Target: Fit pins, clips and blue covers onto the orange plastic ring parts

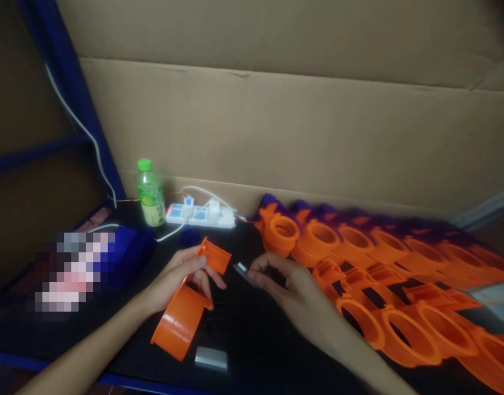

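Observation:
My left hand (182,277) is closed round an orange plastic tape-dispenser body (186,307), held tilted above the black table (252,340). Its open end points up toward the middle. My right hand (285,282) pinches a small serrated metal blade (240,269) just right of the orange part, a short gap apart from it. A small grey metal block (211,357) lies on the table below the orange part.
Rows of several orange dispenser bodies (384,274) fill the right side of the table. At the back stand a green-capped bottle (150,195) and a white power strip (200,215). A blue box (124,252) sits at left. Cardboard sheets (301,126) wall off the rear.

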`<state>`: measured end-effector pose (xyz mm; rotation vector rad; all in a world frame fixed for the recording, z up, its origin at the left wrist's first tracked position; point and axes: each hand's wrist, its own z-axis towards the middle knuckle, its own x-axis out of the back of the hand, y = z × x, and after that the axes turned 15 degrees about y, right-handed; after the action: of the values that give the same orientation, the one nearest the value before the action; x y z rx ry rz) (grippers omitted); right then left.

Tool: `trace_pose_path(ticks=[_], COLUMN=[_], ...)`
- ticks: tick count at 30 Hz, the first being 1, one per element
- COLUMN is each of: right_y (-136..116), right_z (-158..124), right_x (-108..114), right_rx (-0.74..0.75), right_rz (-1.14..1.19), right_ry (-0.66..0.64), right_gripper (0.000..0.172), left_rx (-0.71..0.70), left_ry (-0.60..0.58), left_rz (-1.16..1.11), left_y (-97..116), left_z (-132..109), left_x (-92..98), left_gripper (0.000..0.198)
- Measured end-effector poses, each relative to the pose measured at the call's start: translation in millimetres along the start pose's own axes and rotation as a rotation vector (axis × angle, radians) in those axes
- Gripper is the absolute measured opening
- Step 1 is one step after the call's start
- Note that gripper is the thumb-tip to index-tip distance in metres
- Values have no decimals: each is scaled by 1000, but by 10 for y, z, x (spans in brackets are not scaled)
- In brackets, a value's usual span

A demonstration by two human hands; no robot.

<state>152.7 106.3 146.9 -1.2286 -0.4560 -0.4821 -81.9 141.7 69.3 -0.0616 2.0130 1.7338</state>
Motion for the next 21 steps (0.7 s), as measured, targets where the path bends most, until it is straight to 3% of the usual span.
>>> trace_pose_path(ticks=[21], right_y=[-44], right_z=[-6], right_x=[9], right_rx=[-43], right_rz=[-10], right_ry=[-23], right_gripper=[26], left_rx=[-49], left_ry=[-73], left_rz=[64], left_y=[-1], left_z=[-63], left_x=[-56], left_gripper=[33])
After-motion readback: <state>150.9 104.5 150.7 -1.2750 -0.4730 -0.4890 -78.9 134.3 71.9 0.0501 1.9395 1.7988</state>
